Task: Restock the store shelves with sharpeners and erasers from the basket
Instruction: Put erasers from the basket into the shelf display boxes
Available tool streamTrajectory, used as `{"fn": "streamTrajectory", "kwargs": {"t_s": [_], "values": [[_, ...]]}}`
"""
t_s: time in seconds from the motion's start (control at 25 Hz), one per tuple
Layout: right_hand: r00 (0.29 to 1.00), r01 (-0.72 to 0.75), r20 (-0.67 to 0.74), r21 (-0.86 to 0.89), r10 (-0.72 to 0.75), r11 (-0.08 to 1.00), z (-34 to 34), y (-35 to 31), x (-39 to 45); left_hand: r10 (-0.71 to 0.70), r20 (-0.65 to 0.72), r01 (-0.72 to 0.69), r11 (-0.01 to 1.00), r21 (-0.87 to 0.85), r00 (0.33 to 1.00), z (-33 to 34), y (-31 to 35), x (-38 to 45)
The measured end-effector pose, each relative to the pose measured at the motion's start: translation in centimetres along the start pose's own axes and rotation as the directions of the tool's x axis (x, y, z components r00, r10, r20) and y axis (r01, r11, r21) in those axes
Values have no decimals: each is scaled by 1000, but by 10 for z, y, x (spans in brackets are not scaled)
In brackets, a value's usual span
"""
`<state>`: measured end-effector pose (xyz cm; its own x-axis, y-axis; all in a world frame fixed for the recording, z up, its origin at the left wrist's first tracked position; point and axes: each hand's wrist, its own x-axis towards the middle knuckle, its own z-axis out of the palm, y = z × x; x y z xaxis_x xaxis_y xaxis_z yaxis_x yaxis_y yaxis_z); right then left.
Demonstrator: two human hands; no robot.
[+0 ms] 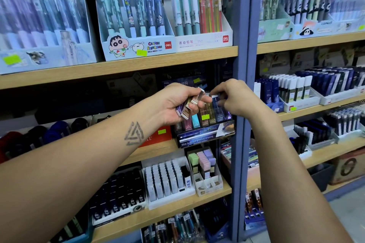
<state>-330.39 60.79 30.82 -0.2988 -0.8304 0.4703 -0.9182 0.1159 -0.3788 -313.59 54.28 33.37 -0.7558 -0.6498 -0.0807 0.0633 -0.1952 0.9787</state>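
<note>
I'm reading "CRAYON SHINCHAN" and "deli" on the pen box (136, 45) upper centre; "Slim body for precise erasing" on the eraser display (205, 134) mid-frame.

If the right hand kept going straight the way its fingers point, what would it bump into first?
Probably the left hand and its bunch of slim boxed erasers. The right hand, pinching a dark blue slim eraser, points leftward at them. Depth is unclear, so it might pass behind.

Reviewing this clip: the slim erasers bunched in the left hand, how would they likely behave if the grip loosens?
The slim erasers look like thin, flat-sided sleeved sticks, so they would probably slide rather than roll. The left hand holds several fanned at different angles, so one could slip out easily. They seem light and stiff: the right hand pinches one by its end without visible sag.
</note>
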Motion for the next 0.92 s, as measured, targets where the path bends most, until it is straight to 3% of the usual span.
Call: {"fn": "streamTrajectory", "kwargs": {"t_s": [0.16,0.36,0.48,0.56,0.64,0.76,0.92], "values": [[996,-3,-92,-38,-1,999,0,3,1,9,-11,-9,1000,18,1000,-1,-4,1],[999,-8,-33,-6,8,1000,4,6,4,-4,9,4,999,43,1000,-1,-6,0],[994,6,-111,233,21,973,1,1,1,-12,12,11,999,53,1000,-1,-7,-2],[992,-1,-102,544,68,839,-3,-6,-4,11,3,-11,995,97,1000,-1,-8,-3],[998,-42,0,722,61,691,-8,-13,-8,33,0,-33,990,140,999,-1,-10,-3],[998,-63,57,791,29,609,-9,-13,-11,41,-28,-35,982,184,999,-3,-12,-1],[997,-6,-38,821,67,571,-9,-7,-10,3,-5,-2,976,216,1000,-7,-4,-4]]}}
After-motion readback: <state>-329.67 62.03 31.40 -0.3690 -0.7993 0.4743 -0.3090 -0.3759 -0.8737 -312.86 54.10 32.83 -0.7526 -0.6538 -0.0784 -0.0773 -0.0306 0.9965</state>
